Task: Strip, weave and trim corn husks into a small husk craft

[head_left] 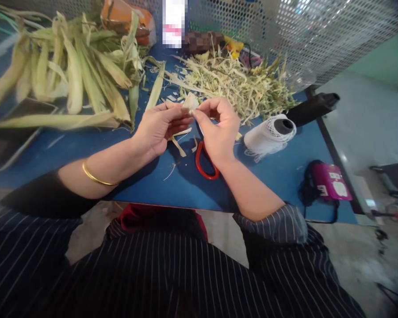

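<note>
Between my two hands is a small pale piece of corn husk (190, 101), pinched near its lower end. My left hand (161, 126) grips it from the left with thumb and fingers together. From the right, my right hand (217, 126) pinches the same piece at thumb and forefinger. Partly hidden under my right hand lie scissors (199, 165) with red handles; their blades are mostly covered. A few husk scraps (178, 146) rest on the blue table (146, 181) below my hands.
Long corn husks (74, 84) are heaped at the left, beside a dark flat device (13, 141). Shredded husk (239, 84) is piled behind my hands. At the right are a white thread spool (262, 137), a black cylinder (313, 108) and a magenta box (331, 181) near the edge.
</note>
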The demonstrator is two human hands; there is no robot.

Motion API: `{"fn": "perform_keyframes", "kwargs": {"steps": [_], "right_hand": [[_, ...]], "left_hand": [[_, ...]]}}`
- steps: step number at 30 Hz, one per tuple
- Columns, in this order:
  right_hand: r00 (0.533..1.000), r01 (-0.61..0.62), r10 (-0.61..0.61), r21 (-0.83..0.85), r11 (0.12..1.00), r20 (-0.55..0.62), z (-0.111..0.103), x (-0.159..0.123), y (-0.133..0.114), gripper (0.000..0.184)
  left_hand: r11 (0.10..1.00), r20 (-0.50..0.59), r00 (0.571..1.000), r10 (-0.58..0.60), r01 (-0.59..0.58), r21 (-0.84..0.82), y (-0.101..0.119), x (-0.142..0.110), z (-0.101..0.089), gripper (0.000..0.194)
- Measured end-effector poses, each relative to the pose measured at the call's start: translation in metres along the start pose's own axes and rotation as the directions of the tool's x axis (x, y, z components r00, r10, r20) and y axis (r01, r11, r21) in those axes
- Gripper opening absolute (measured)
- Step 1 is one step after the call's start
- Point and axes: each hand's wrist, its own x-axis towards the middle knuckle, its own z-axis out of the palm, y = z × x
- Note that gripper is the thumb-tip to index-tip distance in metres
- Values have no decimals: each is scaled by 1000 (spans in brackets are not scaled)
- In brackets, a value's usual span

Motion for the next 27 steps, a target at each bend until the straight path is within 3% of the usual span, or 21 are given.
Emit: {"fn": "perform_keyframes", "kwargs": {"steps": [5, 10, 18, 24, 27], "right_hand": [[980, 186, -166, -206, 961, 111, -6, -3, -12, 7], [936, 350, -329, -391, 851, 122, -9, 1, -10, 11], [961, 247, -163, -423, 872, 225, -12, 1, -14, 15], [986, 155, -135, -235, 959, 100, -7, 2, -13, 10], [997, 57, -52, -94, 994, 50, -4, 1, -13, 8]], "left_hand": [[998, 26, 999, -27, 28, -49, -2, 0, 0, 7], [997, 28, 999, -40, 42, -70, -3, 0, 1, 3], [995, 18, 997, -76, 77, -65, 1, 3, -1, 5], [999, 83, 996, -17, 21, -44, 4, 3, -2, 13], [999, 44, 998, 49, -48, -26, 3, 0, -1, 16]]}}
